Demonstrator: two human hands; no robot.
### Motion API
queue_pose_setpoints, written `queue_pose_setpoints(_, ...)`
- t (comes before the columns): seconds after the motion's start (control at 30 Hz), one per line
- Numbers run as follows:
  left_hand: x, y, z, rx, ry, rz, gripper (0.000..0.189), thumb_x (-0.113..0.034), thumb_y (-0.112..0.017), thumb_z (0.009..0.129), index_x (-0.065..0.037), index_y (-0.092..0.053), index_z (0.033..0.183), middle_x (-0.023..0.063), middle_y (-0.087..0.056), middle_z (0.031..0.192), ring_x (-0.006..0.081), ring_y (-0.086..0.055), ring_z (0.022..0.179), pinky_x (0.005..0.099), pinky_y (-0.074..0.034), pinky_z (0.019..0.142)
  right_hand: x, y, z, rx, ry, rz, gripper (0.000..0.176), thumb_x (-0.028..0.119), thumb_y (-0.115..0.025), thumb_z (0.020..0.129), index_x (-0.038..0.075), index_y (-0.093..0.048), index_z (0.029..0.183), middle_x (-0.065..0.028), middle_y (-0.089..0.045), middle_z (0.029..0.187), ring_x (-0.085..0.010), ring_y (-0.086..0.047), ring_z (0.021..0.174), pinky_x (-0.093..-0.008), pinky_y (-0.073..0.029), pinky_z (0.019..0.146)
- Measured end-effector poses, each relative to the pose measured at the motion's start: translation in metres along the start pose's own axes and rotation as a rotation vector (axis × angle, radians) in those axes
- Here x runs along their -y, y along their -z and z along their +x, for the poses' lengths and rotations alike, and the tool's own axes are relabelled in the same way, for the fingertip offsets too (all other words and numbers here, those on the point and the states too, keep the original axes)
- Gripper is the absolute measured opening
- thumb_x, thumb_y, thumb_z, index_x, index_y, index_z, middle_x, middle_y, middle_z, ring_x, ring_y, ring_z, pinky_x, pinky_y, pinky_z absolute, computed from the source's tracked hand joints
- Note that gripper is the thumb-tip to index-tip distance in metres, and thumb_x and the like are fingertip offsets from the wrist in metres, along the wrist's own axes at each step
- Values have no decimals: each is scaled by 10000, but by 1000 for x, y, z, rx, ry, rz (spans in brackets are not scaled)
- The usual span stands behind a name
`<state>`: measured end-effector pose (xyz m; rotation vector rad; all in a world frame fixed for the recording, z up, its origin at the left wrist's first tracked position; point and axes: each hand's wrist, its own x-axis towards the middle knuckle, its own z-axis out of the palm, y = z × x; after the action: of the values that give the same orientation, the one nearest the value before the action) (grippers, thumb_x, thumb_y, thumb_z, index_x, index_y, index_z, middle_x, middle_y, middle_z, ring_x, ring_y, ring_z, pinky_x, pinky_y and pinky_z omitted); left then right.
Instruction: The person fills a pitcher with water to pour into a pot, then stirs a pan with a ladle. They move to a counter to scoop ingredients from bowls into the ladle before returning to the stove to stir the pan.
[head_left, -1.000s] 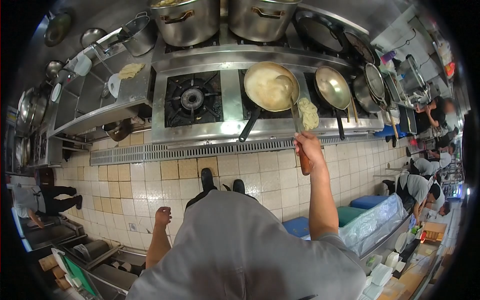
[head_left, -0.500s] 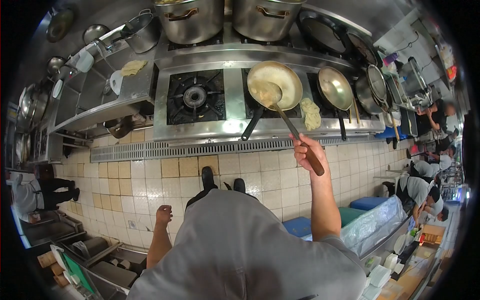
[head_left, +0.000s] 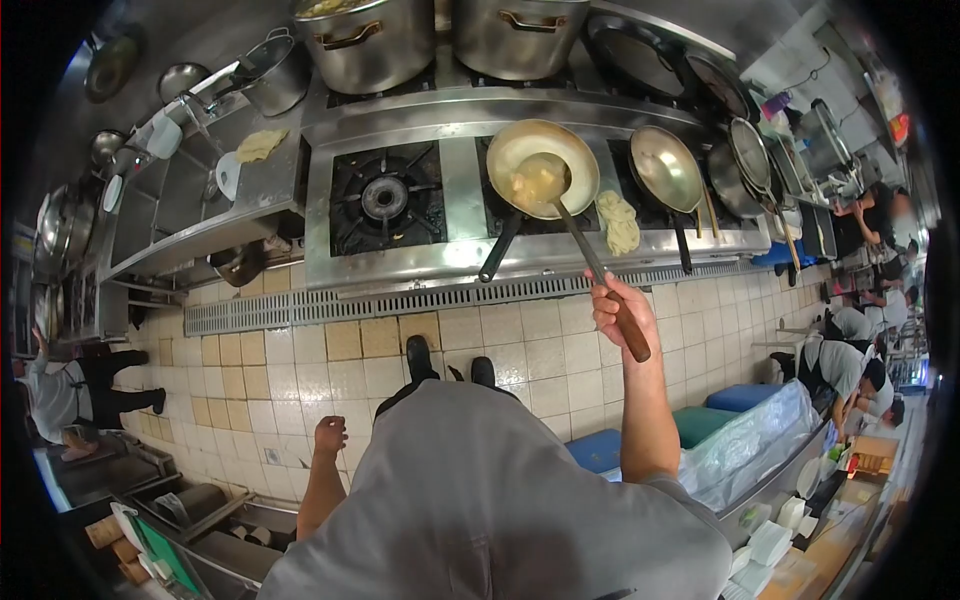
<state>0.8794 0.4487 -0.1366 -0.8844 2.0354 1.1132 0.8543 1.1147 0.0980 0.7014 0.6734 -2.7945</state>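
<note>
**A:** Where is the ladle, and what are the hands doing?

**B:** The right hand (head_left: 622, 305) is closed round the wooden end of the ladle (head_left: 580, 244), well back from the stove (head_left: 460, 190). The ladle's bowl sits in the pan (head_left: 580, 160) on the middle burner. The left hand (head_left: 329, 435) hangs by the hip, loosely curled and holding nothing

**A:** How would it handle?

**B:** The long, stiff metal shaft probably makes it bowl-heavy once loaded. I'd grip the wood, since the metal near the burner is likely hot and slick

**A:** And the containers?

**B:** The ladle's bowl carries a pale, yellowish, lumpy liquid, and the pan seems to be filmed with the same. The second pan (head_left: 665, 168) to its right looks bare, with a crumpled cloth (head_left: 620, 222) between the two. Of the stockpots (head_left: 365, 40) at the back, the left one shows something pale at the brim, and I cannot tell what the other holds
</note>
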Motion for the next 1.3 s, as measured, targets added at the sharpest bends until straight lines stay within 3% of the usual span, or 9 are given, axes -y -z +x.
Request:
queue_pose_setpoints(0.27, -10, -3, 5, -6, -12, 14, 258, -292, -621, 930, -91, -625, 1092, 57, -644, 849, 173, -625, 657, 338, -500, 536, 10, -17, -2, -104, 121, -146, 313, 218, -544, 1008, -39, -552, 1187, -22, -573, 791, -59, -495, 550, -205, -386, 440)
queue_pose_setpoints(0.63, -18, -4, -2, -22, -32, 11, 226, -249, -614, 923, -72, -631, 1063, 50, -640, 825, 153, -620, 640, 306, -484, 506, 15, -47, 2, -468, 432, -1070, 148, 117, -607, 927, -13, -641, 990, -34, -591, 723, -88, -515, 506, -242, -424, 475)
queue_pose_setpoints(0.73, -40, -1, -3, -23, -288, -107, 219, -173, -607, 924, -56, -621, 1109, 41, -635, 818, 122, -616, 671, 262, -472, 512, 19, -42, 10, -550, 522, -1401, 168, 101, -629, 906, -23, -652, 1017, -51, -595, 688, -92, -529, 521, -257, -443, 490)
queue_pose_setpoints(0.87, -139, 19, -49, -53, -720, -203, 220, -57, -517, 980, -32, -574, 1191, -3, -597, 887, 76, -513, 726, 215, -439, 607, 28, -6, 40, -518, 699, -1671, 190, 99, -637, 895, -52, -640, 1011, -58, -588, 651, -99, -547, 524, -284, -454, 500)
queue_pose_setpoints(1.0, -280, 59, -176, -149, -934, -343, 190, -93, -571, 973, -32, -591, 1152, 47, -635, 991, 120, -567, 880, 260, -476, 794, 29, 15, 58, -457, 381, -1187, 160, 128, -605, 924, -28, -627, 958, -80, -645, 764, -118, -581, 576, -271, -448, 491)
queue_pose_setpoints(1.1, -345, 90, -290, -330, -1383, -239, 288, -39, -573, 924, -14, -584, 1211, 138, -612, 1217, 201, -602, 1054, 351, -480, 947, 21, 25, 61, -326, 251, -757, 175, 159, -575, 955, -4, -604, 1011, -92, -671, 836, -121, -580, 588, -244, -448, 483)
queue_pose_setpoints(1.13, -360, 97, -326, -364, -1597, -196, 390, 11, -606, 832, -3, -576, 1220, 185, -602, 1225, 266, -600, 1068, 402, -476, 963, 19, 26, 60, -268, 219, -528, 194, 175, -554, 973, 6, -592, 1061, -92, -677, 853, -119, -571, 579, -225, -451, 481)
queue_pose_setpoints(1.2, -383, 114, -392, -409, -1984, 12, 419, -19, -644, 742, 18, -588, 1155, 219, -593, 1215, 329, -593, 1081, 428, -456, 983, 18, 24, 59, -257, 166, -456, 222, 190, -569, 971, 6, -581, 1093, -115, -681, 902, -124, -575, 591, -234, -475, 504)
queue_pose_setpoints(1.3, -398, 122, -452, -437, -2408, 189, 415, -20, -645, 742, 16, -589, 1151, 218, -592, 1216, 329, -591, 1085, 428, -454, 985, 13, 20, 56, -211, 202, -336, 299, 208, -578, 971, 8, -554, 1193, -166, -688, 983, -146, -610, 632, -257, -523, 560)
